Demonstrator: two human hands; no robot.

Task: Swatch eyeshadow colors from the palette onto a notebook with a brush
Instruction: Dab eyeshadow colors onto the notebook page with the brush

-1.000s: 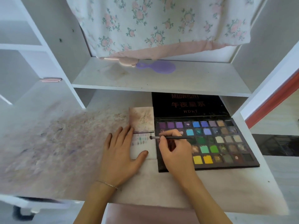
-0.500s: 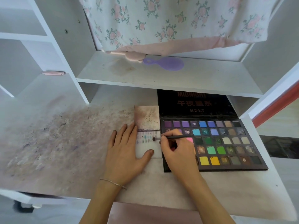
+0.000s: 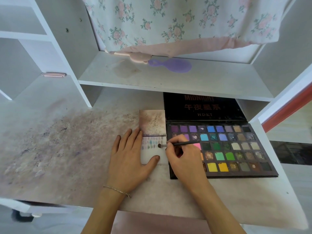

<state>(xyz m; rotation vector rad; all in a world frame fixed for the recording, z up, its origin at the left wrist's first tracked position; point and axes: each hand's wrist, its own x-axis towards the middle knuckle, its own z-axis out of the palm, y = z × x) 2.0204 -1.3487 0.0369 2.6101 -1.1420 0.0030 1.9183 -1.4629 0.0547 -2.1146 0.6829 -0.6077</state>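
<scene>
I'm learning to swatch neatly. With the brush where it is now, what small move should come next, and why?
Probably a short stroke of the brush on the notebook. The right hand holds it with its tip at the right end of the second row of swatches, over bare paper, and the left hand lies flat on the page, steadying it.

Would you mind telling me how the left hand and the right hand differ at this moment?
The left hand lies flat with straight fingers, pressing the notebook; the right hand is curled, pinching the brush. The left hand lies beside the palette; the right hand covers its left edge. Both are bare.
</scene>
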